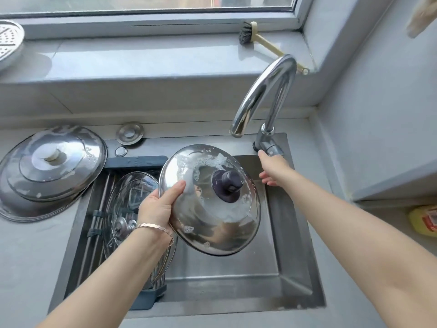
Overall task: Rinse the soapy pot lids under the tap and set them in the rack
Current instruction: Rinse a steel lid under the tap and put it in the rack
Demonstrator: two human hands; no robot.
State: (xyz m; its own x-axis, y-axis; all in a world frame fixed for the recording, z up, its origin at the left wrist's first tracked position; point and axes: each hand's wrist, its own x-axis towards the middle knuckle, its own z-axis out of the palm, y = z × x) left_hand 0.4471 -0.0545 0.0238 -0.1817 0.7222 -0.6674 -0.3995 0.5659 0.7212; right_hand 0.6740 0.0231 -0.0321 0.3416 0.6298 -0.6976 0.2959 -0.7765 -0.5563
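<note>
My left hand (160, 205) grips the left rim of a soapy steel lid (212, 223) with a dark knob, holding it tilted over the sink (272, 275), below and left of the tap spout (236, 131). No water runs from the spout. My right hand (272, 168) reaches to the tap handle (269, 145) and touches it. A glass lid (127, 195) leans in the rack (99, 209) across the sink's left side. On the counter to the left lies a large steel lid (52, 171) with foam on it.
A dish brush (255, 36) lies on the window sill, and a perforated steamer tray (9, 43) stands at its far left. A small round drain cap (130, 133) rests behind the sink. A yellow bottle (423, 221) sits at the right edge.
</note>
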